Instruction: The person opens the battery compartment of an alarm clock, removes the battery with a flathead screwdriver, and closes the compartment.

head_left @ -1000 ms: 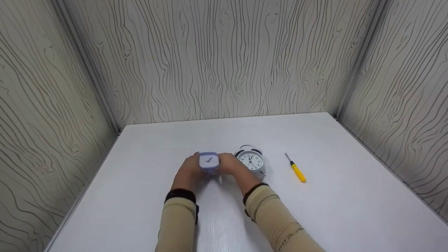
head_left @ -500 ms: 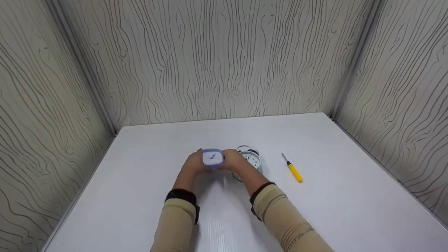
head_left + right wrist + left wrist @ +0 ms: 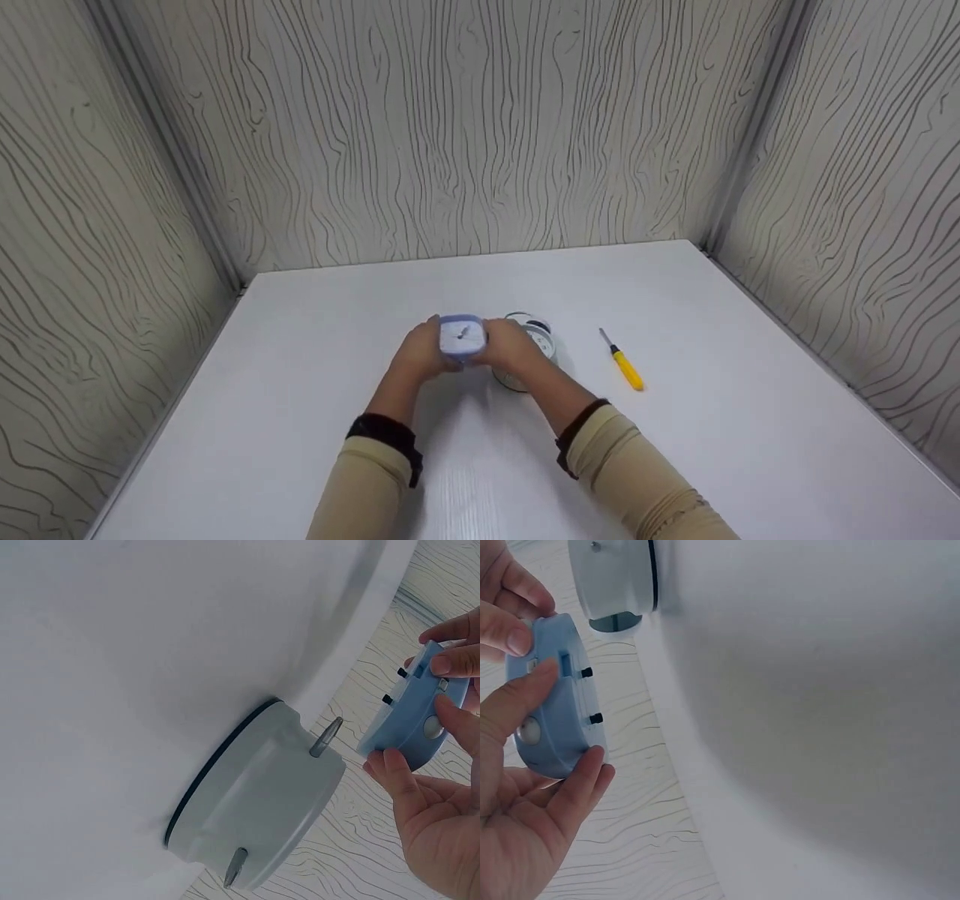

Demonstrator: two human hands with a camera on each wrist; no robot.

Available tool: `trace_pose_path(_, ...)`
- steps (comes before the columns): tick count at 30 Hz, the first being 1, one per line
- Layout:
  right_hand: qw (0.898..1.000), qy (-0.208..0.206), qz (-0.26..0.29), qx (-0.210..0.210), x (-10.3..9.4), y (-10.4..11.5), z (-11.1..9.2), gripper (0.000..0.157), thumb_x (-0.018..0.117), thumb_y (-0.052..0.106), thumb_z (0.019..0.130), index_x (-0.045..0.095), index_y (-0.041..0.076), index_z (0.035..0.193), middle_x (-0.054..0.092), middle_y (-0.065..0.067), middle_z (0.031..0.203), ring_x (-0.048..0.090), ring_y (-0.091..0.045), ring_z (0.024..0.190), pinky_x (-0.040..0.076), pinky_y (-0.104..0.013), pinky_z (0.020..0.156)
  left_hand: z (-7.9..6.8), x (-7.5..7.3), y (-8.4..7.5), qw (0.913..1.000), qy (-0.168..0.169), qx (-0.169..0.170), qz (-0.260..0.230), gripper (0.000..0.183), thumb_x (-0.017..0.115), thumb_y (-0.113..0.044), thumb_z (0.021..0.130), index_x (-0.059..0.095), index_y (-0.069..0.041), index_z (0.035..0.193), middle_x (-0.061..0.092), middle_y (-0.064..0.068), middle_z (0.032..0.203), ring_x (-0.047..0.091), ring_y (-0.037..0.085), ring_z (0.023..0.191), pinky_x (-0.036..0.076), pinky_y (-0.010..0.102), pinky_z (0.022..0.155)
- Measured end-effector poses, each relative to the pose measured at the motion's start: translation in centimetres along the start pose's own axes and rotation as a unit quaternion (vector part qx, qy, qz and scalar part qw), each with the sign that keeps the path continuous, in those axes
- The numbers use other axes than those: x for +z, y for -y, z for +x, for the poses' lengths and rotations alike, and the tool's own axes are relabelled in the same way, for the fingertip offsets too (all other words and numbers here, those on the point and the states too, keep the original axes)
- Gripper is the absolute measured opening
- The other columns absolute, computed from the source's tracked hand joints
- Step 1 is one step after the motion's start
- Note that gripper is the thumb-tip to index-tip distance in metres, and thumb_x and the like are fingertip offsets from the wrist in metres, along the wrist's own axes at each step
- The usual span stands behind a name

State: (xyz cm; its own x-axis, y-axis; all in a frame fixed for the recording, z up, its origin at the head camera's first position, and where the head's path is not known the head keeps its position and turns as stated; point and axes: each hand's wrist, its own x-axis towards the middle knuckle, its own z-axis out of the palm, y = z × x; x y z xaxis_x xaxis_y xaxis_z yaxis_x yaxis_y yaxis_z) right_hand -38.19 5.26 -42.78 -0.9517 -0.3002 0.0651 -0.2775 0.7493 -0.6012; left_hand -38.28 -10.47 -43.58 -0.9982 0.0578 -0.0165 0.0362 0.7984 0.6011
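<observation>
A small light-blue alarm clock [image 3: 462, 337] with a white face is held above the table between both hands. My left hand [image 3: 420, 351] grips its left side and my right hand [image 3: 511, 347] its right side. Two small black knobs stick out of the blue clock [image 3: 551, 731] in the left wrist view. Thumbs and fingers of both hands pinch its edges, close to a round silvery button. Partly hidden behind my right hand, a white twin-bell alarm clock [image 3: 546, 343] rests on the table; the right wrist view shows the white clock's body [image 3: 259, 791] with two metal feet.
To the right, a screwdriver [image 3: 627, 369] with a yellow handle lies on the white table [image 3: 697, 450]. Pale wood-grain panels [image 3: 465, 135] enclose the table at the back and on both sides.
Both hands have moved slightly right and up in the head view with the blue clock, whose face now shows more fully. My right hand covers more of the white alarm clock.
</observation>
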Motion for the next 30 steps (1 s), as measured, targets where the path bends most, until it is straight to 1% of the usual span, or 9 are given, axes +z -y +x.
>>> trace_pose_path(3, 1.000, -0.009, -0.005, -0.008, -0.4, 0.2, -0.8, 0.050, 0.074, 0.037, 0.072, 0.062, 0.017, 0.116, 0.065, 0.001, 0.109, 0.058, -0.019, 0.101, 0.046, -0.037, 0.088, -0.7, 0.0, -0.3, 1.0000, -0.004, 0.005, 0.000, 0.098, 0.086, -0.016, 0.057, 0.033, -0.003, 0.139, 0.049, 0.014, 0.130, 0.044, 0.029, 0.122, 0.035, 0.042, 0.101)
trace_pose_path(9, 0.998, -0.018, -0.044, -0.027, -0.9, 0.3, -2.4, 0.053, 0.078, 0.029, 0.068, 0.061, 0.012, 0.115, 0.065, -0.001, 0.107, 0.058, -0.020, 0.101, 0.045, -0.038, 0.088, -2.1, 0.2, -0.9, 0.9998, -0.003, 0.013, 0.013, 0.100, 0.087, -0.020, 0.057, 0.032, -0.003, 0.139, 0.047, 0.014, 0.132, 0.042, 0.030, 0.123, 0.033, 0.043, 0.103)
trace_pose_path(11, 0.998, -0.018, -0.052, -0.029, -1.0, 0.4, -2.9, 0.054, 0.078, 0.031, 0.068, 0.061, 0.011, 0.115, 0.065, -0.001, 0.107, 0.058, -0.020, 0.101, 0.045, -0.039, 0.089, -2.6, 0.2, -1.0, 0.9998, -0.001, 0.010, 0.018, 0.101, 0.087, -0.021, 0.057, 0.031, -0.004, 0.140, 0.046, 0.014, 0.132, 0.042, 0.030, 0.124, 0.032, 0.043, 0.103)
trace_pose_path(14, 0.998, -0.011, -0.061, -0.021, -1.1, 0.6, -3.7, 0.056, 0.077, 0.034, 0.069, 0.059, 0.012, 0.117, 0.064, -0.002, 0.108, 0.058, -0.020, 0.102, 0.045, -0.038, 0.088, -3.4, 0.4, -1.0, 0.9995, 0.000, 0.016, 0.027, 0.103, 0.087, -0.023, 0.057, 0.030, -0.004, 0.141, 0.046, 0.016, 0.131, 0.042, 0.030, 0.123, 0.033, 0.043, 0.103)
trace_pose_path(20, 0.998, 0.003, -0.060, -0.025, -0.5, 0.4, -5.3, 0.059, 0.076, 0.038, 0.070, 0.057, 0.012, 0.120, 0.064, -0.002, 0.109, 0.058, -0.020, 0.102, 0.046, -0.037, 0.087, -4.9, 1.3, -0.3, 0.9981, 0.004, 0.046, 0.040, 0.105, 0.087, -0.028, 0.056, 0.030, -0.002, 0.140, 0.048, 0.016, 0.126, 0.046, 0.029, 0.118, 0.037, 0.043, 0.100)
trace_pose_path(23, 0.997, 0.001, -0.073, -0.034, -0.2, 0.1, -5.9, 0.062, 0.074, 0.040, 0.071, 0.055, 0.011, 0.123, 0.063, -0.003, 0.111, 0.058, -0.021, 0.103, 0.046, -0.038, 0.088, -5.5, 1.7, -0.4, 0.9978, 0.006, 0.044, 0.050, 0.106, 0.087, -0.030, 0.056, 0.029, -0.002, 0.141, 0.047, 0.016, 0.126, 0.047, 0.029, 0.116, 0.038, 0.042, 0.099)
trace_pose_path(25, 0.996, -0.001, -0.083, -0.039, -0.1, -0.1, -6.3, 0.063, 0.074, 0.041, 0.070, 0.054, 0.012, 0.123, 0.064, -0.003, 0.110, 0.058, -0.022, 0.102, 0.046, -0.038, 0.087, -5.9, 1.9, -0.5, 0.9973, 0.007, 0.038, 0.062, 0.108, 0.087, -0.031, 0.056, 0.028, -0.002, 0.141, 0.046, 0.017, 0.126, 0.047, 0.029, 0.115, 0.038, 0.041, 0.099)
trace_pose_path(28, 0.993, -0.003, -0.104, -0.047, 0.2, -0.4, -6.8, 0.061, 0.074, 0.042, 0.070, 0.056, 0.013, 0.120, 0.065, -0.002, 0.105, 0.060, -0.020, 0.098, 0.048, -0.037, 0.083, -6.4, 2.2, -0.6, 0.9967, 0.010, 0.032, 0.073, 0.110, 0.088, -0.032, 0.054, 0.028, -0.001, 0.141, 0.046, 0.018, 0.125, 0.048, 0.029, 0.114, 0.039, 0.041, 0.098)
trace_pose_path(30, 0.993, -0.002, -0.105, -0.049, 0.4, -0.5, -7.1, 0.059, 0.074, 0.042, 0.069, 0.057, 0.013, 0.118, 0.066, -0.002, 0.104, 0.061, -0.020, 0.096, 0.048, -0.036, 0.082, -6.6, 2.5, -0.5, 0.9962, 0.012, 0.032, 0.081, 0.110, 0.088, -0.032, 0.053, 0.029, -0.001, 0.141, 0.046, 0.018, 0.125, 0.049, 0.029, 0.114, 0.039, 0.040, 0.098)
